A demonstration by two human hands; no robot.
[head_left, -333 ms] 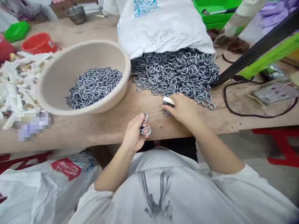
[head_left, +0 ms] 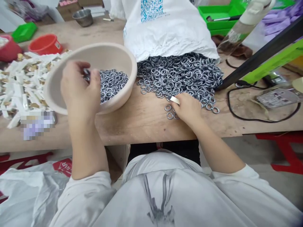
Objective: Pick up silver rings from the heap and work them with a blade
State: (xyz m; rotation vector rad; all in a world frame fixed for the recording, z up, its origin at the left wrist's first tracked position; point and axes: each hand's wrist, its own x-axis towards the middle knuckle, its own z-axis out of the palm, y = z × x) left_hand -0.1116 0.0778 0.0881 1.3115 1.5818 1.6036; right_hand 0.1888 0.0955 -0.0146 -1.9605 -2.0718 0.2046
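Observation:
My left hand [head_left: 81, 85] is over the beige bowl [head_left: 134, 64], smeared by motion. Its thumb and fingers are curved but apart. Dark rings show in the gap; whether they touch the fingers or lie in the pile behind, I cannot tell. Metal rings [head_left: 113, 83] are heaped in the bowl. My right hand [head_left: 189, 108] grips a small white piece with a dark end [head_left: 175, 100], its kind unclear. It rests at the near edge of a large pile of grey metal rings [head_left: 182, 74], which spills from a white sack [head_left: 165, 34]. A few loose rings [head_left: 168, 108] lie beside the right hand.
White and brown pieces [head_left: 21, 85] are heaped left of the bowl. Red tubs [head_left: 44, 44], a metal bowl [head_left: 82, 18] and a green tray [head_left: 219, 12] stand further back. At right are a slanted black post [head_left: 260, 53], a black cord [head_left: 255, 118] and a clear bottle [head_left: 241, 28].
My left hand, holding a few rings near the table's front edge, has moved left and up over the bowl. My right hand stays by the pile; its white piece has turned slightly.

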